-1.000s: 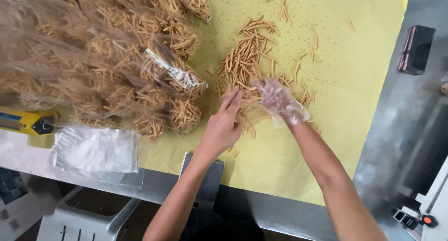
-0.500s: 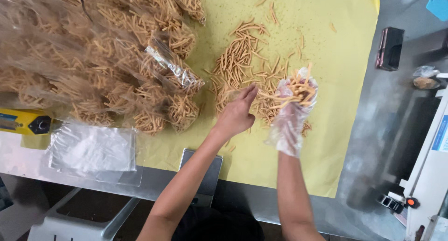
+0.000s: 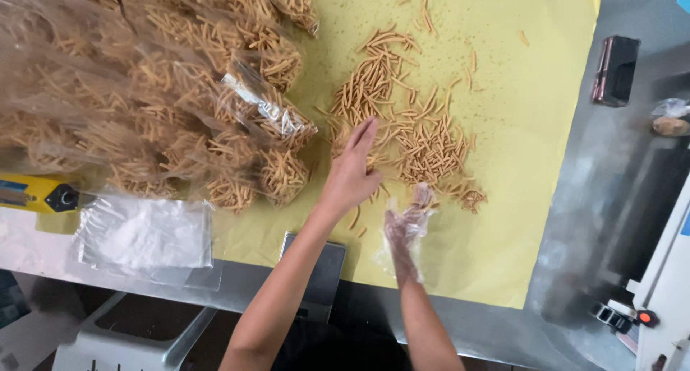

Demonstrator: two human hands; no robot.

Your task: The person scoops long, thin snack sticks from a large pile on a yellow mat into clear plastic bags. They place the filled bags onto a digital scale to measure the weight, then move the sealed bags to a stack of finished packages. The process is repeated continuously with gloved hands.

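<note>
Crinkly clear-gloved right hand (image 3: pixel 407 227) grip apart | bare left hand (image 3: pixel 353 173) flat (open) on thin snack sticks (image 3: pixel 424 145)

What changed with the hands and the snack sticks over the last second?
The gloved right hand, which was lifted with a clump of sticks half a second ago, has let them go and now hangs low and empty. The bare left hand stays on the loose sticks. The filled bags and yellow sheet are unchanged.
</note>
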